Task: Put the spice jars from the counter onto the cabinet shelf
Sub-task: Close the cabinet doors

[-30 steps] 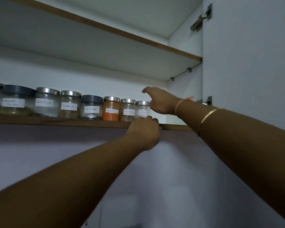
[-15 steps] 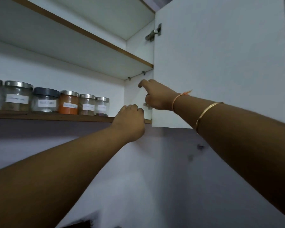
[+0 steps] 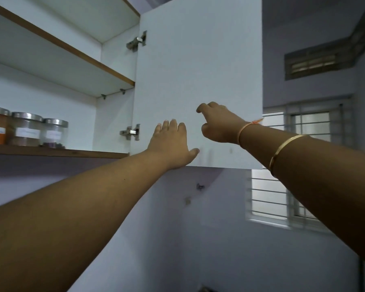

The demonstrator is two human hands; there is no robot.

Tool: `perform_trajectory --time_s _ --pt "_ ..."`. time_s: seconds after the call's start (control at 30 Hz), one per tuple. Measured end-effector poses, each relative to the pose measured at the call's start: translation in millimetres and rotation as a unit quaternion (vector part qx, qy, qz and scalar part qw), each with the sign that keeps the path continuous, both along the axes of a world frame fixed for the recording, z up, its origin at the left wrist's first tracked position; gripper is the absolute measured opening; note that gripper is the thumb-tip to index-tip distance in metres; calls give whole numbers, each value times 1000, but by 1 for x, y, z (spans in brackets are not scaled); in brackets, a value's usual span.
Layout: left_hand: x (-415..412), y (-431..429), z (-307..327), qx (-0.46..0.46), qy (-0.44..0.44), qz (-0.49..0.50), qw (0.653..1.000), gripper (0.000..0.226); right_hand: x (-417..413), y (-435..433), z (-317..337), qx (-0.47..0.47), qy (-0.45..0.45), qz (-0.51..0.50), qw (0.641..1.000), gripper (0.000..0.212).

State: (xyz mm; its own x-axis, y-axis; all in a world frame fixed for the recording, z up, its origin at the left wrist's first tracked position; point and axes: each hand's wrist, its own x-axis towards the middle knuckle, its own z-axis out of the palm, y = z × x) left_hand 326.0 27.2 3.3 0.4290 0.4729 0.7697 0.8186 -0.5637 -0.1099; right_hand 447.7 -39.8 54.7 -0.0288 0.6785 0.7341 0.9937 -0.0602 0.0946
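The left hand point(image 3: 171, 144) lies flat, fingers straight, on the open cabinet door point(image 3: 198, 60); the right hand point(image 3: 217, 125) is beside it, fingers curled on nothing. Three spice jars point(image 3: 25, 128) stand on the cabinet shelf point(image 3: 72, 153). Stocking looks done, only shutting the door left; the table is out of view

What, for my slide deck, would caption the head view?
Left hand flat, right hand curled, at the white cabinet door; three steel-lidded glass spice jars sit shelved.
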Motion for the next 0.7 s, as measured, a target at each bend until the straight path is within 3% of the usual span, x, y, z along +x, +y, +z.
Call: perform_trajectory --time_s 0.13,0.33,0.5,0.7 --pt "52 -15 0 -40 -14 -42 998 98 50 -17 0 49 -11 -43 998 49" --pt "117 -33 0 -88 -36 -75 993 106 114 -33 -3 78 25 -54 995 49" --pt "159 -40 -1 -139 -69 -90 984 117 141 -25 -10 112 94 41 988 55" --pt "200 -39 -4 -137 -112 -73 981 117 160 -7 -8 127 257 185 940 60"
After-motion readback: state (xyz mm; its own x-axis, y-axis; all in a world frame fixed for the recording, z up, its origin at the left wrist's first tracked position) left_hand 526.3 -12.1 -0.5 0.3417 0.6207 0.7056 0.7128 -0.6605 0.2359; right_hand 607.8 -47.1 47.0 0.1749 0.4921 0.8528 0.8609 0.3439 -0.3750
